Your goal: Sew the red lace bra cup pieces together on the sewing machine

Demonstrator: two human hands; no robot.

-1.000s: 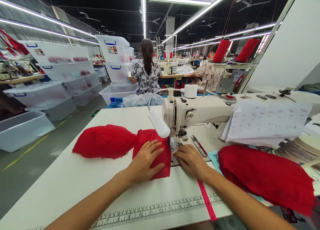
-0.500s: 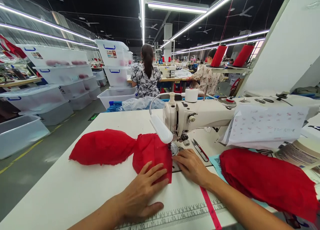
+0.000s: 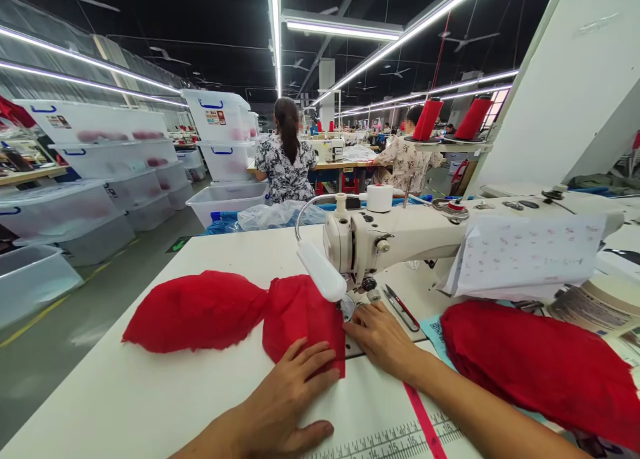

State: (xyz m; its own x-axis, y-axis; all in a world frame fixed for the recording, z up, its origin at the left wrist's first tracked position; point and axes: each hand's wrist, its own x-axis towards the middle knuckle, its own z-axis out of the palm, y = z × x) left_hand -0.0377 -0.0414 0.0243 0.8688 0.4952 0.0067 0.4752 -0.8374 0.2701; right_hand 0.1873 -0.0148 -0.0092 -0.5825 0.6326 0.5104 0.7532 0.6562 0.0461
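Observation:
A red fabric piece (image 3: pixel 305 316) lies on the white table (image 3: pixel 150 392) under the needle of a white sewing machine (image 3: pixel 400 236). My left hand (image 3: pixel 287 396) rests flat on its near edge, fingers spread. My right hand (image 3: pixel 383 339) lies flat beside the needle plate, fingertips touching the fabric's right edge. A second red piece (image 3: pixel 195 310) joins it on the left.
A pile of red fabric (image 3: pixel 540 366) lies at the right. Thread snips (image 3: pixel 400 307) sit by the needle plate. A printed paper (image 3: pixel 525 252) hangs off the machine. Stacked plastic bins (image 3: pixel 100 172) line the aisle at left. Two people sit at machines ahead.
My left hand has slid back toward me along the red piece, from its middle to its near edge. The right hand has stayed by the needle.

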